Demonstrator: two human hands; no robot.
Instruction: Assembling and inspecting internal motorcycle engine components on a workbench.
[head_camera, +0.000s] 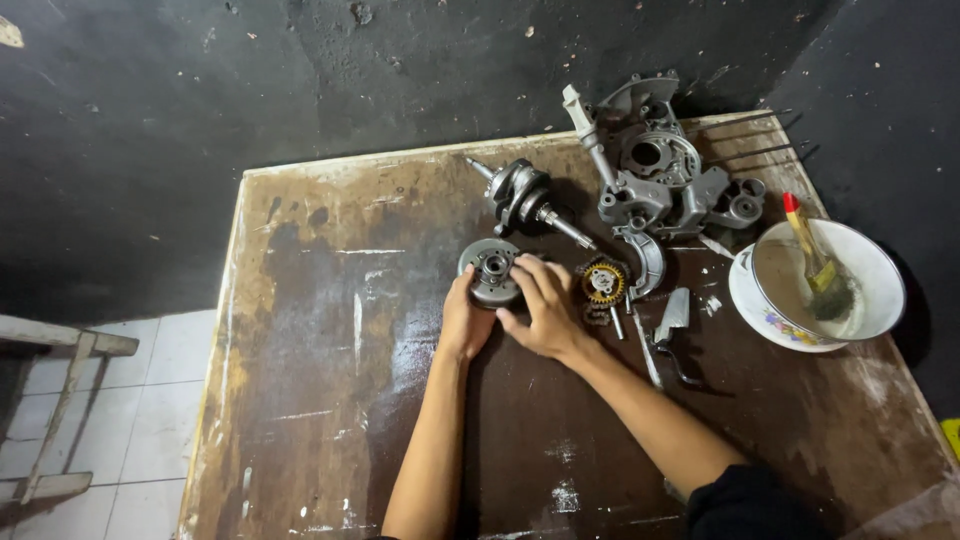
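Both hands rest on a round grey metal drum part (490, 272) near the middle of the worn brown table (330, 330). My left hand (465, 320) grips its lower left edge. My right hand (542, 305) lies over its right side, fingers curled on the rim. A small gear with a yellow-gold face (604, 283) sits just right of my right hand, with a short chain (596, 316) under it. A crankshaft (525, 198) lies behind the drum.
A grey engine casing (665, 170) stands at the back right. White bowls (850, 255) with a brush (812, 255) sit at the right edge. Small metal parts (672, 318) lie between. Dark walls surround the table; tiled floor and a wooden frame (60, 400) are at left.
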